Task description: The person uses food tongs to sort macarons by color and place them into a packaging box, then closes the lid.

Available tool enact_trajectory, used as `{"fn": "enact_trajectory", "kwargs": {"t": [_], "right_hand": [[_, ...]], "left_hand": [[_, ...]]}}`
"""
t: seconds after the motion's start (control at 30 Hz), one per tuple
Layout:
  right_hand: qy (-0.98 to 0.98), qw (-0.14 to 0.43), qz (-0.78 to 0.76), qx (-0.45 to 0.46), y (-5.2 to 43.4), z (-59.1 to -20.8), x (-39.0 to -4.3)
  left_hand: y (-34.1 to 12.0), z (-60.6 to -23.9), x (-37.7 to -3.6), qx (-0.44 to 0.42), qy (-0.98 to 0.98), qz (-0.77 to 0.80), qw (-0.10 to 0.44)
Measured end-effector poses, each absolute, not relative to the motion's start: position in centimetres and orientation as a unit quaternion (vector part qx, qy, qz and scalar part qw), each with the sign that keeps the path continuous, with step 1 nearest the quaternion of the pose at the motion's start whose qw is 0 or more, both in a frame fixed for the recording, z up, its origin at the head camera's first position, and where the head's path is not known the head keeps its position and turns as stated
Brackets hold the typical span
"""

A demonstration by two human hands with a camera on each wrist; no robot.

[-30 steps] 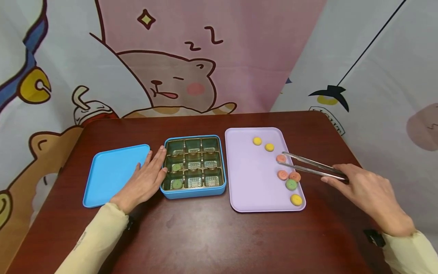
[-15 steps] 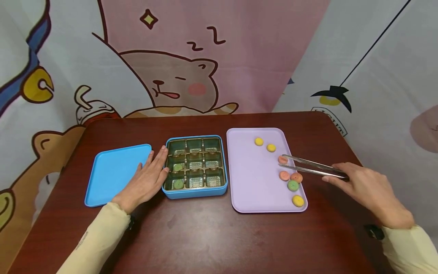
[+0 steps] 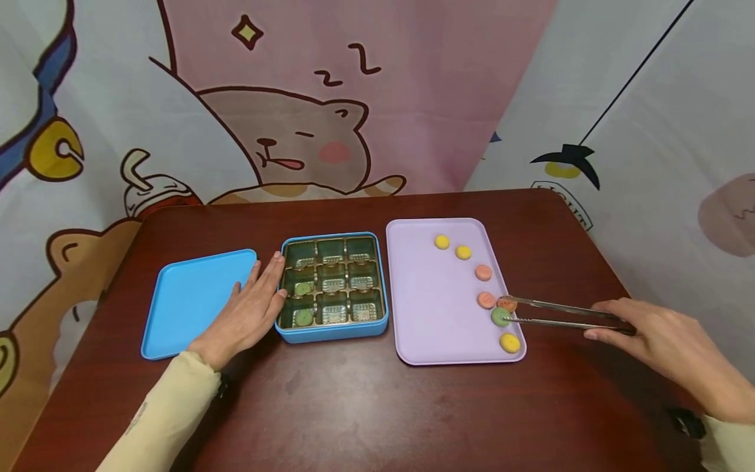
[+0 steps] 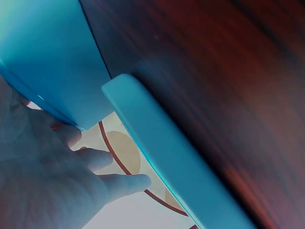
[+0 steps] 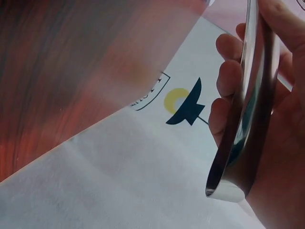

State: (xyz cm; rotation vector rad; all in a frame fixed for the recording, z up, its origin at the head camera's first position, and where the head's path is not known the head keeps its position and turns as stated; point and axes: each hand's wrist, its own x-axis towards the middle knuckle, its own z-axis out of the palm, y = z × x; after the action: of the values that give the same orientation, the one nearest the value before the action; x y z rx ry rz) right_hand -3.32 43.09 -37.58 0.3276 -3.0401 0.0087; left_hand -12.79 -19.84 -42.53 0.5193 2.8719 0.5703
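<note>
My right hand [image 3: 672, 341] grips metal tongs [image 3: 560, 322], their tips apart over the tray's right side. One tip overlaps the green macaron [image 3: 500, 317], the other the orange macaron [image 3: 505, 303] behind it. The tongs' bent end [image 5: 228, 191] shows below the palm in the right wrist view. Laid along the left side of the blue box [image 3: 331, 333], my left hand [image 3: 244, 314] has its fingers extended and its fingertips at the rim. Inside the box is a divided insert [image 3: 333, 280]; two left compartments each hold a green macaron [image 3: 303, 318].
On the lilac tray [image 3: 430, 328] sit two pink macarons [image 3: 483, 273] and several yellow macarons [image 3: 510, 342]. A flat blue lid [image 3: 194, 301] lies left of the box, partly under the left forearm's reach. Behind the brown table [image 3: 354, 406] hangs a printed curtain [image 3: 436, 98].
The tongs have moved from around the upper pink macaron toward the front, down to the green and orange ones. That pink macaron stays on the tray. My left hand keeps its place.
</note>
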Motion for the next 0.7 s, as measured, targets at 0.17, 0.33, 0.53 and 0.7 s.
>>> {"fn": "enact_trajectory", "kwargs": {"t": [0.17,0.33,0.53,0.7], "right_hand": [[-0.995,0.022,-0.004,0.098,43.2,-37.8,-3.1],[-0.993,0.035,-0.013,0.112,43.0,-37.9,-3.2],[-0.979,0.111,-0.039,0.167,42.3,-37.5,-3.2],[-0.967,0.157,-0.039,0.198,42.0,-37.6,-3.5]], "left_hand": [[-19.9,-42.5,-12.8,0.173,0.962,0.193,0.086],[-19.9,-42.5,-12.8,0.175,0.962,0.193,0.082],[-19.9,-42.5,-12.8,0.175,0.962,0.197,0.076],[-19.9,-42.5,-12.8,0.174,0.962,0.195,0.077]]}}
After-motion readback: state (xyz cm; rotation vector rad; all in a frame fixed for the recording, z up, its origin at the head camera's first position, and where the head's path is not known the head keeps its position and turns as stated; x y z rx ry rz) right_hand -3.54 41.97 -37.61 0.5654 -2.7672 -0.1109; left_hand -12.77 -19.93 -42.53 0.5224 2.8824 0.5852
